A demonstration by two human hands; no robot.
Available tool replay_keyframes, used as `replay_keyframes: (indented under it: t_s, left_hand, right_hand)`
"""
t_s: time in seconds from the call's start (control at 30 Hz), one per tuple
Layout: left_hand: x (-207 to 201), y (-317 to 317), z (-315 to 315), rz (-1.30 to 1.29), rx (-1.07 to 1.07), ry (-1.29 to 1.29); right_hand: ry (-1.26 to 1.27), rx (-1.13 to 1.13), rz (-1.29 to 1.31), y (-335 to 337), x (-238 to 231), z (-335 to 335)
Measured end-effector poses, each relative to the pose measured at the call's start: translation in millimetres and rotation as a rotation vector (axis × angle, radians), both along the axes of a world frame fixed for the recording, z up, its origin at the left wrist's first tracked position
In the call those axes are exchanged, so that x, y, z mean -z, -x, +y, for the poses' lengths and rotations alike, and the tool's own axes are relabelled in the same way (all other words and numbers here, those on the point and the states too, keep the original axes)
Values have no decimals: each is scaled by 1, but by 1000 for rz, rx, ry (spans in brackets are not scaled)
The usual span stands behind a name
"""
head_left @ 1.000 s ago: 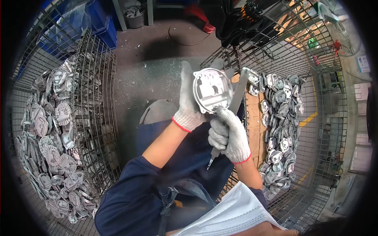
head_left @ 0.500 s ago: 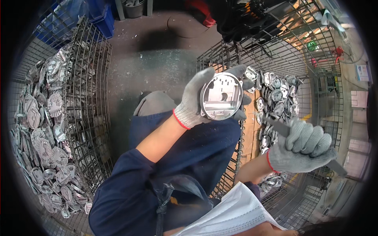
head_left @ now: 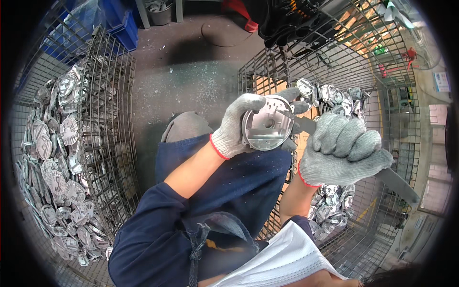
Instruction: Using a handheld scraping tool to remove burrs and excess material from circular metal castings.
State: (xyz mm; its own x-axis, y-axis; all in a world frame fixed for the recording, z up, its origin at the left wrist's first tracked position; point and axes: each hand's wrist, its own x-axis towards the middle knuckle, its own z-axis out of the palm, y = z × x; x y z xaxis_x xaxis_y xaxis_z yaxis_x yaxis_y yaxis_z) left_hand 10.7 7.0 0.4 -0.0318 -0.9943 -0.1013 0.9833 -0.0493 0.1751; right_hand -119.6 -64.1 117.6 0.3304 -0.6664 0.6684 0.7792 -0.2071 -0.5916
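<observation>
My left hand (head_left: 235, 125), in a grey knit glove with a red cuff edge, holds a round silver metal casting (head_left: 269, 125) above my lap. Its thumb lies along the near-left rim and the other fingers wrap behind to the right side. The casting's recessed face, with a small central hole, is turned up. In my right hand (head_left: 342, 150), gloved the same way, is a flat grey file (head_left: 400, 188), gripped round its middle. One end sticks out past the heel of the hand; the other end reaches the casting's right rim, and whether it touches is unclear.
A wire-mesh bin (head_left: 114, 119) at the left holds a heap of similar castings (head_left: 67, 174). Another wire bin (head_left: 311, 62) on the right has more castings (head_left: 330, 210) and cardboard lining. Blue crates (head_left: 122, 28), a bucket (head_left: 160, 13) and a red object (head_left: 244, 16) stand farther off.
My right hand has moved left and slightly up, bringing the file's end to the casting's right rim. The casting has shifted slightly down and tilted in my left hand.
</observation>
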Motion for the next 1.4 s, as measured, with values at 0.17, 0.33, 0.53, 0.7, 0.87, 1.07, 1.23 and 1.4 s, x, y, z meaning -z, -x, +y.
replay_keyframes:
  t_s: [0.17, 0.33, 0.53, 0.7, 0.87, 1.07, 1.23, 1.4]
  left_hand:
    - [-3, 2, -3, 33, 63, 216]
    - [-3, 2, -7, -89, 85, 261]
    - [-2, 11, -11, -122, 91, 176]
    - [3, 5, -16, 93, 16, 127]
    - [2, 6, -11, 77, 91, 241]
    - [-3, 4, -8, 53, 76, 244]
    - [-3, 2, -8, 39, 68, 226]
    - [-3, 3, -8, -24, 43, 172]
  right_hand:
    - [59, 70, 52, 6, 8, 8]
    - [6, 72, -111, 1, 31, 15]
    - [25, 201, -125, 10, 16, 21]
    - [329, 213, -103, 37, -9, 24]
    - [221, 84, -62, 27, 5, 19]
    - [141, -2, -39, 14, 15, 17]
    - [160, 42, 5, 9, 24, 15]
    - [185, 109, 3, 7, 35, 22]
